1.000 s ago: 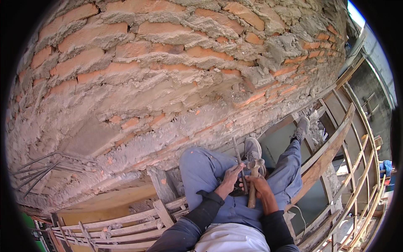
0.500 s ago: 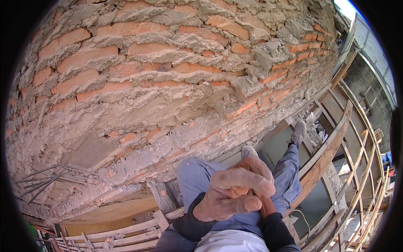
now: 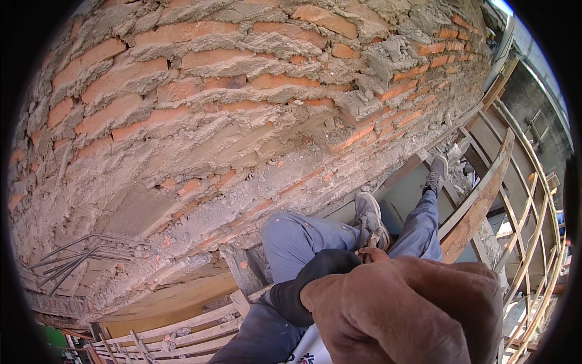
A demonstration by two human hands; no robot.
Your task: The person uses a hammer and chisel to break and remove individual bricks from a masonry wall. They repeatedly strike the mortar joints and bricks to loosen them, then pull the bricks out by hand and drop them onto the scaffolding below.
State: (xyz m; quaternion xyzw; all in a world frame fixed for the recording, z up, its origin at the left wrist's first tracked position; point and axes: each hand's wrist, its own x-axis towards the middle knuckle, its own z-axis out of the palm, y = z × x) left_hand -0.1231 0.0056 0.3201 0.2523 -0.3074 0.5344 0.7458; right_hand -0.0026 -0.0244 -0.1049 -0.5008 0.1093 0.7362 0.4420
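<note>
Head view: left hand [image 3: 412,315] raised close to the lens, fingers curled, contents not discernible; right hand hidden. Earlier both hands held a wooden-handled tool over the lap, beside brick wall [image 3: 242,103].

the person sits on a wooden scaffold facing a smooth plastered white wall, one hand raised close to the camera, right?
Not quite. The head view shows a rough red brick wall with grey mortar squeezed out between the courses, not a smooth white plastered one. The rest holds: the person sits on the wooden plank scaffold in blue trousers, one hand raised close to the camera.
</note>
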